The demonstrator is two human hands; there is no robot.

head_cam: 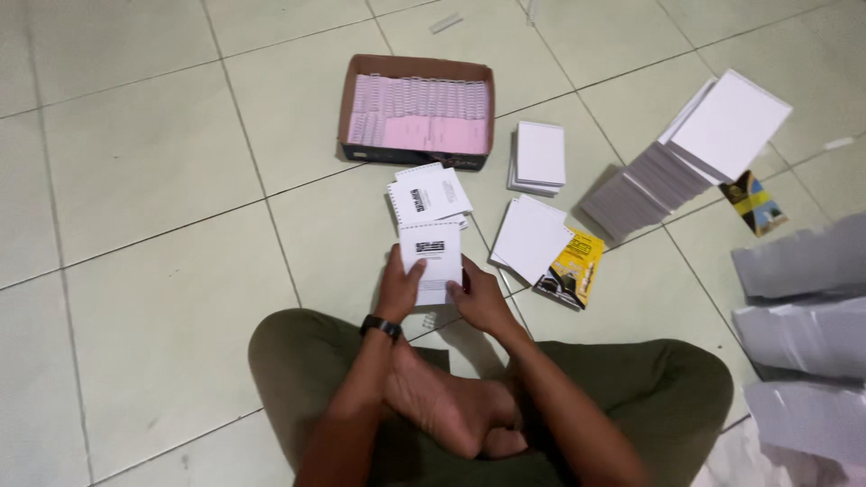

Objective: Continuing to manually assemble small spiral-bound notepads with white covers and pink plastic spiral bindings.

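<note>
I sit cross-legged on a tiled floor. My left hand [399, 287] and my right hand [480, 296] both grip a small white booklet [431, 260] with black print, one hand on each side edge. A black watch [382, 326] is on my left wrist. Just beyond the booklet lies a short pile of spiral-bound white booklets [429, 194]. A brown cardboard box [415, 68] behind them holds rows of white wire spirals [417, 95] and pink sheets.
To the right lie two stacks of white sheets [540, 156], [530, 239], a yellow-and-black cover [573, 269], a long fanned row of white booklets [645, 185] under a white stack [731, 122], another yellow cover [756, 204], and grey-white piles [803, 316] at the far right.
</note>
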